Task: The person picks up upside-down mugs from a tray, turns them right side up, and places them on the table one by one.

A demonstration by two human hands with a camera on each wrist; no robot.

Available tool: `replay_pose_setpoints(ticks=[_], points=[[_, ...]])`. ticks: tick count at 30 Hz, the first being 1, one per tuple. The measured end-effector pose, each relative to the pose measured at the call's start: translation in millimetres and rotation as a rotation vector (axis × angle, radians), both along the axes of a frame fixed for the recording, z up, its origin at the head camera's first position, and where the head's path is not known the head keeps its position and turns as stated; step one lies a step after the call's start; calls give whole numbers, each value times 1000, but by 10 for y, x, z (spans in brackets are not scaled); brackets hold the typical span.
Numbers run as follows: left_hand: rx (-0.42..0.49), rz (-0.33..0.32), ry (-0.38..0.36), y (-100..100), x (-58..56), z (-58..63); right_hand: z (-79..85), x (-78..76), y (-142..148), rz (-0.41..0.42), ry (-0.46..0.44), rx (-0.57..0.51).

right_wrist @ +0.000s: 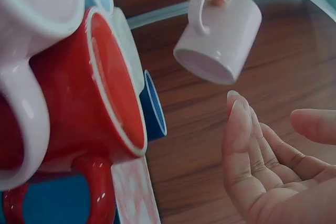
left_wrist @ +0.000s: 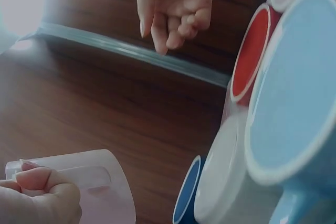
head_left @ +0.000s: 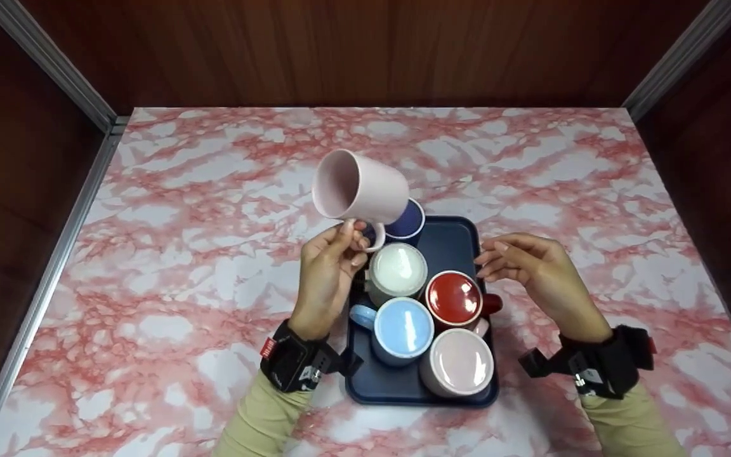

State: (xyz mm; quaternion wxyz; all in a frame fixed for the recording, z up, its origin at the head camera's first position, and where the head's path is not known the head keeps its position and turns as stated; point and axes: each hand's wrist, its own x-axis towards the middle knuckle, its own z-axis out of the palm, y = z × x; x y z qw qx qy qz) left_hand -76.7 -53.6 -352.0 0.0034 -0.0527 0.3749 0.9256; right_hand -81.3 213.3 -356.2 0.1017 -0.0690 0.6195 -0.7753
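Note:
A pale pink mug (head_left: 378, 190) is held tilted in the air by my left hand (head_left: 324, 279), which grips its handle; in the head view its open mouth faces left. Beneath it lies a dark blue tray (head_left: 448, 244) of upside-down mugs: a dark blue mug (head_left: 407, 222) at the back, partly hidden, then a white mug (head_left: 398, 270), a light blue mug (head_left: 403, 327), a red mug (head_left: 454, 298) and another pale pink mug (head_left: 460, 362). My right hand (head_left: 533, 260), fingers loosely bent, hovers beside the tray's right edge with nothing in it.
The tray rests on a red-and-white marbled tabletop (head_left: 181, 273). Dark wood panels (head_left: 365, 51) enclose the back and both sides, with metal strips (head_left: 48, 254) along the corners. The red mug's handle (head_left: 491, 303) sticks out to the right.

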Motion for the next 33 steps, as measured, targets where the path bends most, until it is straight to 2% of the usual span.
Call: replay_pose_setpoints(ticks=[6, 15, 23, 33], points=[[-46, 65, -21, -101, -77, -79, -57, -5, 48, -18, -34, 23], [-171, 135, -17, -225, -206, -246, -119, -19, 100, -25, -46, 54], [-313, 223, -105, -316, -389, -460, -129, -30, 118, -43, -71, 52], [-327, 243, -183, -413, -531, -678, -146, -42, 137, -48, -64, 53]])
